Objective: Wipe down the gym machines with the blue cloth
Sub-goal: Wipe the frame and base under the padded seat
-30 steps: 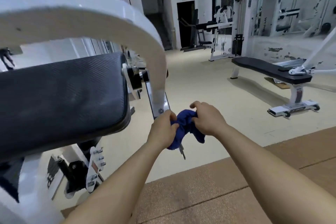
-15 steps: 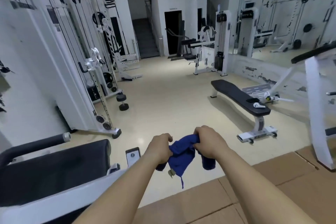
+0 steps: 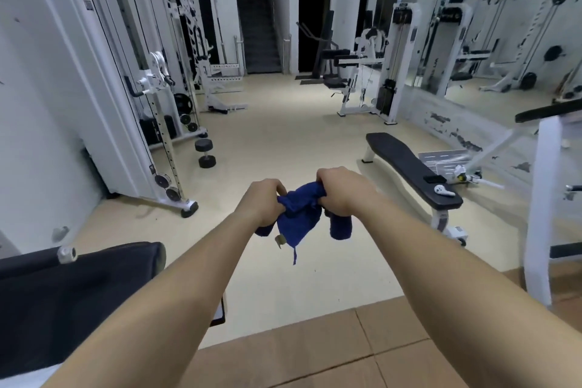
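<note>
Curling the fingers (image 3: 278, 187) of the left hand (image 3: 266, 198) and the right hand (image 3: 341, 190) tight into the cloth (image 3: 300, 214), pinching its bunched top edge from either side, knuckles up, thumbs hidden. Holding it out in mid-air over the floor (image 3: 283, 148), touching no machine, letting loose folds and a small tag dangle below.

Standing back now: a second ago working close against a white curved machine arm beside the pad (image 3: 78, 293); now seeing only that pad low at the left and looking out across the room. Keeping much the same two-handed hold as half a second ago, with the cloth hanging slightly more open.

Regripping, then, not wiping. Probably leaving that machine as done and gathering a fresh face of cloth for the next one. Facing the bench (image 3: 406, 164) ahead to the right, well apart from both hands, with a small white case (image 3: 444, 190) and a dark item lying at its near end; likely needing to wipe around those or shift them first. Leaving the cable station (image 3: 151, 88) at the left unwiped too, as far as can be judged.
</note>
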Demonstrator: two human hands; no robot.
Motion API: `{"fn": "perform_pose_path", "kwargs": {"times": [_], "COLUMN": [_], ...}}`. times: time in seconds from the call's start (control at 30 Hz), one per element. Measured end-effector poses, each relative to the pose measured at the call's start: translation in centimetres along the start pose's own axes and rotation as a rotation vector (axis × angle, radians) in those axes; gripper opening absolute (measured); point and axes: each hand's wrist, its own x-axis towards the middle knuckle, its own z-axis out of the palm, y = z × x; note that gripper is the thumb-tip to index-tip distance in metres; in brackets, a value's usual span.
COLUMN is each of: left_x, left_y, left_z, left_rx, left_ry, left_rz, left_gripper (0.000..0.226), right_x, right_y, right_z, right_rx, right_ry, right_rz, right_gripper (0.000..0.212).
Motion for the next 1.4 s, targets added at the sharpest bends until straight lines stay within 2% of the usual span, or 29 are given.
{"fn": "perform_pose_path", "kwargs": {"times": [0.27,0.53,0.9,1.13,1.4], "left_x": [14.4,27.5,45.8,49.7,50.4], "left_y": [-1.2,-2.1,-5.5,-12.9,-27.7], "left_z": [-2.1,-1.9,-1.0,-2.9,-7.7], "left_rx": [-0.067,-0.001,0.109,0.043,-0.024], "left_ry": [0.033,0.053,0.165,0.270,0.432], "left_rz": [-0.034,-0.095,-0.324,-0.549,-0.816], "left_gripper": [0.024,0.023,0.021,0.018,0.020], "right_x": [14.3,29.9,55.2,66.9,76.7], "right_y": [3.9,7.6,12.1,4.9,-13.0], "right_z": [-2.8,-2.6,-0.8,2.6,7.9], "right_rx": [-0.126,-0.143,-0.065,-0.038,-0.145], "right_ry": [-0.003,-0.030,-0.086,-0.161,-0.173], "right_rz": [-0.073,-0.223,-0.513,-0.741,-1.057], "right_gripper": [0.024,0.020,0.018,0.020,0.022]}}
